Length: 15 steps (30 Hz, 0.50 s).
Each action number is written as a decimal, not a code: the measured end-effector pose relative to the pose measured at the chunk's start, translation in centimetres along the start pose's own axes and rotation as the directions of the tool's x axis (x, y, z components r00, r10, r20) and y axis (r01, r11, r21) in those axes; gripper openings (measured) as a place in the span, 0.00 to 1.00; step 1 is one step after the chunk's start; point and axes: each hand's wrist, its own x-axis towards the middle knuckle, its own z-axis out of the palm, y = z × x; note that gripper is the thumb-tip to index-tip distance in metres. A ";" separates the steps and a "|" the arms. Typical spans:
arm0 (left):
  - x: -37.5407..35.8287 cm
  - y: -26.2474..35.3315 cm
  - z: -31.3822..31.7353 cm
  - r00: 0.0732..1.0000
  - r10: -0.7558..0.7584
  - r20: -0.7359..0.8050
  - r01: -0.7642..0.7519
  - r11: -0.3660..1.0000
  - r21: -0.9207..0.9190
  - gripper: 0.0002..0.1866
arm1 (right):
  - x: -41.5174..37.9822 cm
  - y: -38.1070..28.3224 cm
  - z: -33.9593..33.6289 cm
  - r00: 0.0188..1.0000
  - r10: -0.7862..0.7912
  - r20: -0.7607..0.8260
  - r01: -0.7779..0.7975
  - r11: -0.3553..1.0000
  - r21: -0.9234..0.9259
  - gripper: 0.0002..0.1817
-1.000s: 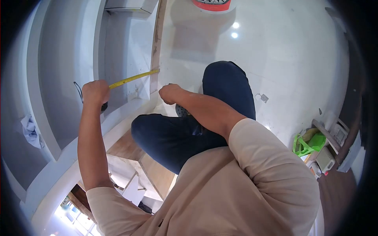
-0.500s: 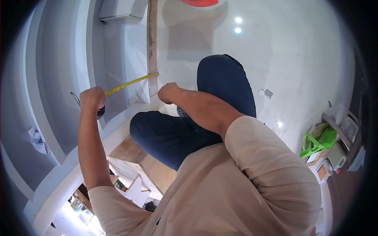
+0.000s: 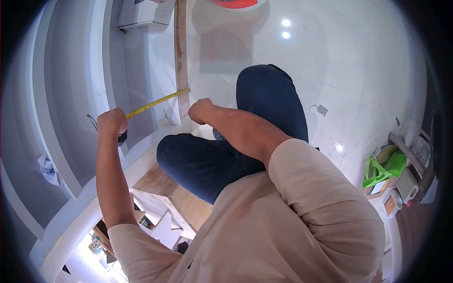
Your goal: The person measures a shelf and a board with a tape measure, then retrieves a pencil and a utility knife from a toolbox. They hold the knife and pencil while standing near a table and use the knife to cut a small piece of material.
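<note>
My left hand (image 3: 112, 121) is closed around a tape measure, whose dark case (image 3: 122, 137) shows beneath the fist with a thin black wrist loop beside it. From this hand the yellow blade (image 3: 158, 101) runs out over the lowest shelf (image 3: 153, 78). Its far end lies at the shelf's wooden front edge (image 3: 182, 61). Close to that edge, a little nearer to me than the blade's end, is my right hand (image 3: 201, 111). Its fingers are curled in, and whatever they may hold is hidden.
White shelf boards (image 3: 45, 94) curve up along the left. A white box (image 3: 146, 14) stands on the lowest shelf. Above my bent knees sits a red-and-white container (image 3: 238, 4). A small grey piece (image 3: 322, 111) lies on the pale floor; a green bag (image 3: 384, 167) is at the right.
The view has shifted slightly. Both hands and the stretched blade keep almost the same place against the shelf.
</note>
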 end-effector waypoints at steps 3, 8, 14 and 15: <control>0.3 -0.1 0.2 1.000 -0.012 0.011 0.012 1.000 0.005 0.12 | 0.5 0.2 0.3 1.000 -0.007 -0.025 0.007 1.000 0.001 0.16; 0.8 -0.3 0.9 0.999 -0.050 0.011 0.050 0.999 -0.004 0.12 | 1.0 0.6 0.4 0.999 -0.016 -0.030 0.016 1.000 0.003 0.16; 0.3 -0.1 0.5 1.000 -0.026 0.007 0.026 1.000 0.008 0.11 | 0.6 1.0 -0.1 1.000 -0.008 -0.010 0.008 1.000 0.006 0.16; 0.2 -0.1 0.4 1.000 -0.025 0.015 0.025 1.000 0.013 0.11 | 0.5 1.1 -0.2 1.000 -0.002 -0.002 0.002 1.000 0.002 0.16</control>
